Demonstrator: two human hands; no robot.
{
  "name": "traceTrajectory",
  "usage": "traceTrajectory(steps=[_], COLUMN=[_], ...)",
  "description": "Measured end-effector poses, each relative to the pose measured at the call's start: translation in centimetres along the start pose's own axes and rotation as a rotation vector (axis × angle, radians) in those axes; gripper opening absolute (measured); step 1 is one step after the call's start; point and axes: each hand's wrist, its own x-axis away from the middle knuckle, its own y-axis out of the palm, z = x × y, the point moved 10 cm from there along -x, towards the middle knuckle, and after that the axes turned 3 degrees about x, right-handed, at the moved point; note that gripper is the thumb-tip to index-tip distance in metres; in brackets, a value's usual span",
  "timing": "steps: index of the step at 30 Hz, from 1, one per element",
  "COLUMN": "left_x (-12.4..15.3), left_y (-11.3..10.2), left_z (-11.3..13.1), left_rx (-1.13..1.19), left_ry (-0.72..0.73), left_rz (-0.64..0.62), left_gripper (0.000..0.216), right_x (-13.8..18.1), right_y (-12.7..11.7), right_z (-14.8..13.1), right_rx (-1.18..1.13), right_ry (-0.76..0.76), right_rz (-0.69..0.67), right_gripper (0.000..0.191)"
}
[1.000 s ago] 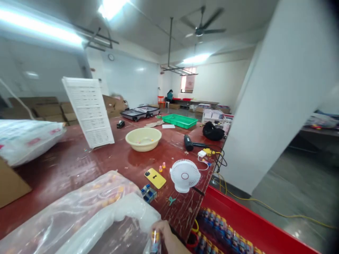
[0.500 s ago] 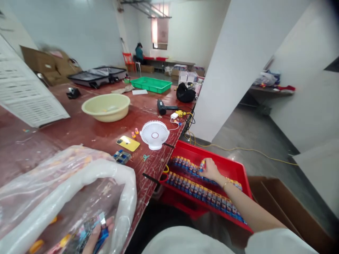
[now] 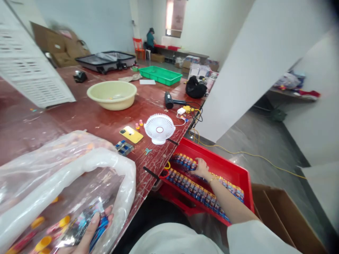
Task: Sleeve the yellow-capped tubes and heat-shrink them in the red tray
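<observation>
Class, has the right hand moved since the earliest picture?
Yes: against the fixed table, the right hand has moved rightward, from beside the plastic bag into the red tray.

One head-worn camera looks forward and down from close above the left grip [image 3: 91, 229] and right grip [image 3: 201, 169], across the desk [image 3: 76, 120], to a window [image 3: 176, 18] well beyond

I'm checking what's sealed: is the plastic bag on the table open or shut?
Open: the plastic bag has its thick white rim spread wide, with the left hand inside.
</observation>
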Motion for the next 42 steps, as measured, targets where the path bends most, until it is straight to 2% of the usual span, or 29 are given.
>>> traceTrajectory(steps=[3, 5, 6, 7, 8, 10, 12, 15, 17, 19, 21, 23, 25, 28, 33, 38, 40, 42], left_x=[1.5, 2.5, 2.8, 3.2, 3.5, 4.2, 4.7, 5.1, 5.4, 5.7, 5.9, 5.8, 5.4, 4.6, 3.7, 3.5, 3.5, 3.5], left_y=[-1.7, -3.1, -4.0, -5.1, -6.2, -8.5, -9.7, -9.9, -9.8, -9.9, -10.0, -9.9, -9.5, -8.5, -7.2, -6.6, -6.2, -5.8], left_z=[0.0, 0.3, 0.6, 0.9, 1.1, 1.1, 0.8, 0.2, -0.3, -1.0, -1.3, -1.3, -1.0, -0.5, -0.5, -1.2, -1.1, -0.7], left_rx=[0.159, 0.235, 0.269, 0.299, 0.323, 0.341, 0.307, 0.258, 0.317, 0.417, 0.479, 0.48, 0.452, 0.405, 0.4, 0.43, 0.434, 0.428], left_ry=[-0.03, -0.016, 0.002, 0.022, 0.044, 0.069, 0.068, 0.059, 0.042, 0.012, -0.002, 0.009, 0.04, 0.066, 0.008, -0.076, -0.068, -0.04], left_rz=[0.093, 0.132, 0.154, 0.187, 0.223, 0.297, 0.315, 0.27, 0.258, 0.275, 0.281, 0.266, 0.225, 0.166, 0.1, 0.12, 0.116, 0.111], left_gripper=[0.049, 0.049, 0.049, 0.049, 0.049, 0.05, 0.046, 0.043, 0.042, 0.041, 0.041, 0.041, 0.041, 0.042, 0.041, 0.039, 0.039, 0.038], right_x=[1.9, 3.2, 4.3, 5.7, 7.6, 12.0, 17.5, 25.3, 28.6, 30.7, 31.5, 31.4, 30.8, 29.2, 24.5, 20.1, 19.6, 20.2], right_y=[-2.2, -3.8, -5.1, -5.9, -6.2, -6.0, -4.2, 1.4, 4.8, 7.8, 10.1, 11.2, 11.2, 9.9, 5.7, 0.0, -2.7, -5.2], right_z=[-1.6, -4.7, -7.5, -10.9, -14.6, -22.6, -31.5, -42.9, -47.9, -50.8, -51.8, -51.5, -50.6, -49.4, -47.5, -45.0, -44.7, -44.9], right_rx=[0.0, -0.046, -0.138, -0.243, -0.356, -0.531, -0.611, -0.416, -0.326, -0.25, -0.184, -0.146, -0.142, -0.191, -0.411, -0.897, -1.026, -1.044], right_ry=[-0.095, -0.237, -0.382, -0.542, -0.699, -0.943, -1.174, -1.398, -1.466, -1.485, -1.469, -1.444, -1.433, -1.411, -1.256, -0.997, -1.002, -1.097], right_rz=[0.057, 0.117, 0.209, 0.241, 0.226, 0.112, -0.128, -0.494, -0.591, -0.639, -0.664, -0.68, -0.695, -0.712, -0.673, -0.751, -0.706, -0.625], right_gripper=[0.071, 0.052, 0.042, 0.034, 0.026, 0.013, 0.015, 0.017, 0.019, 0.02, 0.019, 0.019, 0.024, 0.036, 0.028, 0.024, 0.021, 0.018])
